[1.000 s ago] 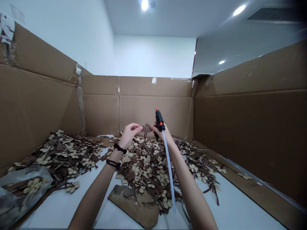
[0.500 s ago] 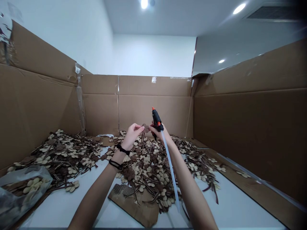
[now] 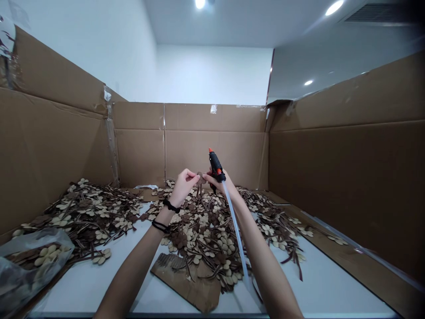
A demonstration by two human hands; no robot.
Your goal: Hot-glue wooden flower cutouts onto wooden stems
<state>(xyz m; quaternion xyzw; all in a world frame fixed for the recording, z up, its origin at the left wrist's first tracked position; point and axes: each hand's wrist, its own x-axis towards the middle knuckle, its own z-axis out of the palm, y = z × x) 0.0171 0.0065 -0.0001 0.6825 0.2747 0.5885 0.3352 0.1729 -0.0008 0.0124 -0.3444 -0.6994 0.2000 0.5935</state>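
Between my two hands, above the heap, is a brown felt flower (image 3: 200,178) with thin strips hanging below it. My left hand (image 3: 184,184) pinches its left edge between thumb and fingertips. My right hand (image 3: 223,182) holds a black and orange glue gun (image 3: 216,165), nozzle pointing up, while its thumb and finger touch the flower's right edge. A long clear glue stick (image 3: 235,221) runs from the gun's rear down along my right forearm. The right fingers are partly hidden behind the gun.
Cream and brown felt flowers with strips lie in a large heap (image 3: 199,221) and a left pile (image 3: 96,208). A clear plastic bag (image 3: 59,241) of pieces stands front left. A cardboard piece (image 3: 189,288) lies in front. Cardboard walls (image 3: 139,150) enclose the white table (image 3: 328,283).
My right thumb and finger have shifted slightly left over the flower, and the glue gun has moved a little left with them. My left hand keeps its pinch.
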